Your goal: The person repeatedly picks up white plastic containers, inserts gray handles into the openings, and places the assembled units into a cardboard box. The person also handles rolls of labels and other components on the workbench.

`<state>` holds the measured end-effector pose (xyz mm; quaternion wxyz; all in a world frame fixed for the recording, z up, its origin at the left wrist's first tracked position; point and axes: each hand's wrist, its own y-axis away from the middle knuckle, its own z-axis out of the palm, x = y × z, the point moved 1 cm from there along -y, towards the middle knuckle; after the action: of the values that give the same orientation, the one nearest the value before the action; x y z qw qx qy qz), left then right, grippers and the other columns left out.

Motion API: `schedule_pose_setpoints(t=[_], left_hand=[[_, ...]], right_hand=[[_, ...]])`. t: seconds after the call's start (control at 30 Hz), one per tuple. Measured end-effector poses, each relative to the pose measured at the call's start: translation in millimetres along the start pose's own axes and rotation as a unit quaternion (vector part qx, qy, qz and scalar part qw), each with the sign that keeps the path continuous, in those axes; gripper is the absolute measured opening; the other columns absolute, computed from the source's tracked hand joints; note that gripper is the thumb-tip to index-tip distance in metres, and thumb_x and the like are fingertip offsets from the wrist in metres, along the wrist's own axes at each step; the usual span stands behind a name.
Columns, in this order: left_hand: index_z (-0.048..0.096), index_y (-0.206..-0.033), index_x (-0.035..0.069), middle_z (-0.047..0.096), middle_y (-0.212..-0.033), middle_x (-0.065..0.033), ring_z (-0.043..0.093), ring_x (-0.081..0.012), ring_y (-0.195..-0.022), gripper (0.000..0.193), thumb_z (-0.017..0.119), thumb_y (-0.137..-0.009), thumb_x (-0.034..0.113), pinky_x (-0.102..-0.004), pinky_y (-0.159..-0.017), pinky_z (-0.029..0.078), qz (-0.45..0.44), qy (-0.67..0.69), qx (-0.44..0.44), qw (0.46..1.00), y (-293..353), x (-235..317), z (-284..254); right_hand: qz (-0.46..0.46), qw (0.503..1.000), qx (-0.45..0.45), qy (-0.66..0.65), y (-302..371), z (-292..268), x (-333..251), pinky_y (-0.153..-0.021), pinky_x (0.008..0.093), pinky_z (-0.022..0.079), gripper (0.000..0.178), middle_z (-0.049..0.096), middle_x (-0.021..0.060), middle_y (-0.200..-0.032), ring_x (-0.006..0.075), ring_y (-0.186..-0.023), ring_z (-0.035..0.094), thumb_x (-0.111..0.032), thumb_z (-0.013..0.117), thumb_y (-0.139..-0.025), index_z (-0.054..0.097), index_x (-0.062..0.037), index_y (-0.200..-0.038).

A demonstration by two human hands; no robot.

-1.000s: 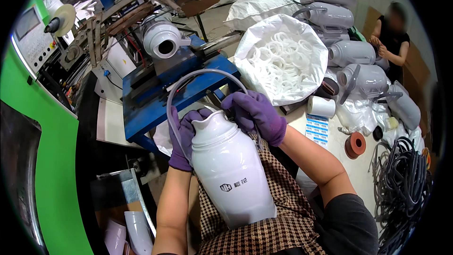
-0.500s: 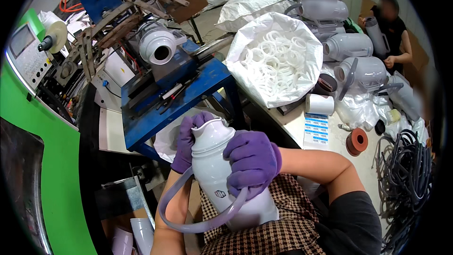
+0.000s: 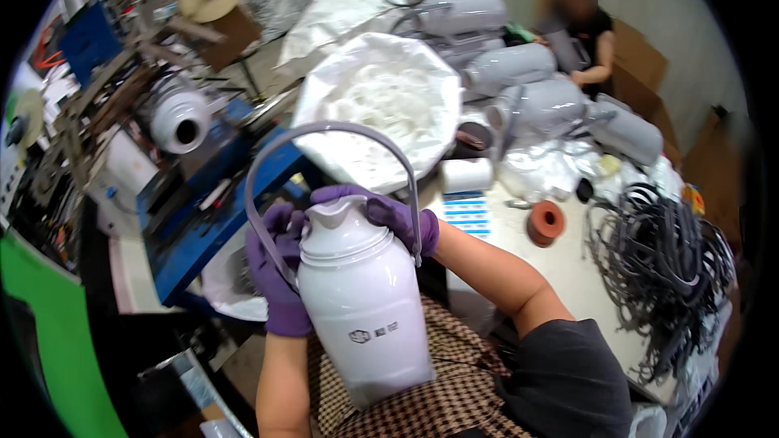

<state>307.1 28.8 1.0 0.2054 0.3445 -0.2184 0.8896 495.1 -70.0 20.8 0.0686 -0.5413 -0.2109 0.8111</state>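
Observation:
A pale grey thermos jug (image 3: pixel 365 300) stands tilted against my checked apron (image 3: pixel 454 373), its spout facing up and away from me. My left hand (image 3: pixel 280 276), in a purple glove, is closed on the left side of the neck, by the lower end of the grey carrying handle (image 3: pixel 329 126). My right hand (image 3: pixel 402 219), gloved alike, wraps round the right and back of the neck below the spout, with part of its fingers hidden behind it. The handle arches upright over the spout. Nothing shows inside the mouth from here.
Beyond the jug, a white sack (image 3: pixel 345 164) holds many white rings (image 3: pixel 381 101). At left, a blue bench (image 3: pixel 166 255) carries another jug (image 3: pixel 180 118). Right are stacked jugs (image 3: pixel 511 69), an orange-brown roll (image 3: pixel 545 223), a white roll (image 3: pixel 466 175) and grey straps (image 3: pixel 665 259). Another person (image 3: pixel 592 36) works behind.
The handle has swung from hanging low at the left to upright. My right hand has moved from the jug's body to its neck, my left from the spout to the side. The view has shifted right.

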Motion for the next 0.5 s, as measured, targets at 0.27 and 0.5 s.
schedule_pose_setpoints(t=[0.27, 0.5], left_hand=[[0.069, -0.112, 0.007, 0.067, -0.115, -0.0069, 0.06, -0.0224, -0.101, 0.027, 0.056, -0.103, 0.029, -0.0393, -0.095, 0.051, -0.057, 0.116, 0.07, 0.989, 78, 1, -59], [0.064, -0.113, 0.005, 0.067, -0.106, -0.0077, 0.065, -0.0221, -0.096, 0.022, 0.057, -0.101, 0.023, -0.0374, -0.09, 0.054, 0.011, -0.028, 0.299, 0.954, 165, 21, -215]], right_hand=[[0.014, 0.877, 0.361, 0.316, 196, -109, -106, -0.105, 0.0373, 0.045, 0.044, 0.056, 0.0127, -0.136, 0.0261, -0.125, 0.054, -0.017, 0.059, -0.092, 0.058, -0.0021, -0.133], [0.035, 0.746, 0.491, 0.449, 311, -171, -108, -0.093, 0.0371, 0.049, 0.038, 0.062, 0.01, -0.121, 0.0256, -0.111, 0.059, -0.017, 0.061, -0.092, 0.063, -0.004, -0.128]])
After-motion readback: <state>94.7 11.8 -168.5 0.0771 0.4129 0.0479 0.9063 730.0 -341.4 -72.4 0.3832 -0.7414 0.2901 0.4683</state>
